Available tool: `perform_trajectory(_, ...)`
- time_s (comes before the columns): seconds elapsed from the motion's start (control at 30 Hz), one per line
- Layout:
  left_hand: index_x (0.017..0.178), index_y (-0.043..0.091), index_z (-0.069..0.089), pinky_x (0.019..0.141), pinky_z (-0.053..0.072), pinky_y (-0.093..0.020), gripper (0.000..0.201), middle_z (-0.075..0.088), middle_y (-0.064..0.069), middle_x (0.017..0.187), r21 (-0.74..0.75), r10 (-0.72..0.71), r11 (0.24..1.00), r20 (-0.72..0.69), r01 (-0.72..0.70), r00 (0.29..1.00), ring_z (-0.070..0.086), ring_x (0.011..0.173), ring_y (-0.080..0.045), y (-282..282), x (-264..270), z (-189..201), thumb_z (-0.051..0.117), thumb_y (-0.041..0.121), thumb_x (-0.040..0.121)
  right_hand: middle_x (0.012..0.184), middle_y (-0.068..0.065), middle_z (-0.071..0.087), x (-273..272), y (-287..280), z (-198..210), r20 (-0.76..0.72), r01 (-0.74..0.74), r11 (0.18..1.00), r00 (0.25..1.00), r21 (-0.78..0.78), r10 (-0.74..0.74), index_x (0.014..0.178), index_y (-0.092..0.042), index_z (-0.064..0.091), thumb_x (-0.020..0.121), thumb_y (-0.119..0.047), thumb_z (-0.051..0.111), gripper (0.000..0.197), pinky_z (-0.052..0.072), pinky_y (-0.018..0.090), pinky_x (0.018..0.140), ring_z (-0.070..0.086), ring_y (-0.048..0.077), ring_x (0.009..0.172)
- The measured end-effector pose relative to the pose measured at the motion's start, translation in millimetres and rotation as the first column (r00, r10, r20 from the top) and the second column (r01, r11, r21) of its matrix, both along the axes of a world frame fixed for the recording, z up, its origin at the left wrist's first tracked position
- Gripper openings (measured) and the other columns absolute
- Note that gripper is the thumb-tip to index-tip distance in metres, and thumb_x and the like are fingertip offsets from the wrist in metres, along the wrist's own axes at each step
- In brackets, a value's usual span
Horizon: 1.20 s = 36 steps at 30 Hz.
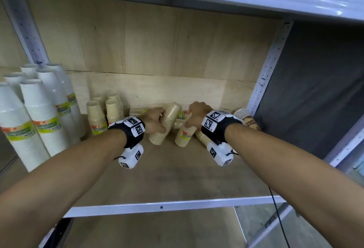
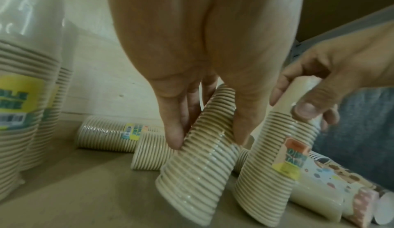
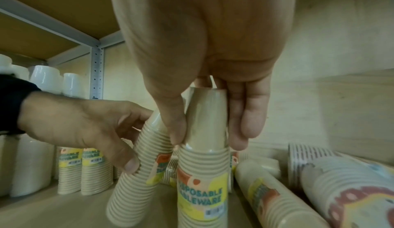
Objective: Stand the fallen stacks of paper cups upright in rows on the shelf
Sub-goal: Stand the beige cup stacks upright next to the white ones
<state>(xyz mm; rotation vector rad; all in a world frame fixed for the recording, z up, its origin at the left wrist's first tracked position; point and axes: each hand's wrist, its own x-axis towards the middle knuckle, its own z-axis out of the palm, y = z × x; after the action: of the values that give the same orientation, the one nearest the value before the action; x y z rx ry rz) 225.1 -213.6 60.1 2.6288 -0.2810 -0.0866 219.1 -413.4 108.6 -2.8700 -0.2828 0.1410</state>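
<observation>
While the left hand (image 1: 154,118) grips a tan stack (image 1: 164,124) tilted off upright, the right hand (image 1: 197,114) pinches another stack (image 3: 202,172) nearly vertical, both mid-shelf (image 1: 177,206), just right of the standing tan rows (image 1: 105,113).

The patterned cup stack (image 1: 248,120) lies half hidden behind the right wrist, its print unreadable.

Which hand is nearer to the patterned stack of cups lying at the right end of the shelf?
Right. The right hand grips a beige cup stack just left of the patterned stack; the left hand is farther left.
</observation>
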Motion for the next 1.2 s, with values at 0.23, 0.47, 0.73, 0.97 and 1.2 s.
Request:
perform_trajectory(0.23,0.119,0.02,0.042,0.06,0.039,-0.024,0.06,0.052,0.009,0.094,-0.086,0.058,0.994,-0.045,-0.062,0.997,0.055,0.089,-0.016,2,-12,-11,0.081,0.019,0.074,0.11,0.009,0.054,1,24,3,0.034,-0.032,0.999,0.999,-0.011,0.033,0.115,-0.011,0.052,0.075,-0.029,0.077,0.05,0.043,0.029,0.062,0.053,0.024,0.087)
perform_trajectory(0.47,0.127,0.019,0.044,0.078,0.047,-0.029,0.066,0.06,0.001,0.113,-0.189,0.12,0.973,-0.054,-0.129,0.991,0.059,0.101,-0.02,7,-19,-18,0.082,0.018,0.074,0.102,0.005,0.052,4,32,-1,0.055,-0.068,0.998,0.996,0.002,0.068,0.106,-0.015,0.05,0.072,-0.033,0.075,0.046,0.045,0.031,0.065,0.054,0.023,0.083)
perform_trajectory(0.73,0.127,0.021,0.045,0.074,0.046,-0.027,0.063,0.061,0.001,0.105,-0.187,0.104,0.977,-0.012,-0.105,0.994,0.059,0.097,-0.019,7,-16,16,0.081,0.024,0.075,0.109,0.005,0.053,11,24,13,0.078,-0.124,0.992,0.989,0.013,0.123,0.114,-0.014,0.052,0.08,-0.043,0.068,0.047,0.037,0.027,0.058,0.051,0.022,0.087)
perform_trajectory(0.97,0.118,0.017,0.063,0.076,0.047,-0.028,0.044,0.064,-0.004,0.109,-0.151,0.165,0.977,0.078,-0.152,0.983,0.06,0.096,-0.019,-6,-8,45,0.075,0.038,0.081,0.121,0.006,0.058,8,28,25,0.114,-0.137,0.99,0.985,0.03,0.133,0.119,-0.013,0.062,0.083,-0.025,0.07,0.039,0.044,0.026,0.072,0.06,0.024,0.104)
perform_trajectory(1.2,0.126,0.014,0.063,0.08,0.041,-0.024,0.042,0.062,-0.004,0.124,-0.096,0.096,0.991,0.044,-0.091,0.994,0.054,0.102,-0.014,-11,-5,55,0.068,0.024,0.085,0.118,0.01,0.064,5,31,26,0.114,-0.118,0.991,0.987,0.063,0.11,0.116,-0.006,0.067,0.083,-0.015,0.07,0.034,0.046,0.024,0.072,0.064,0.025,0.105)
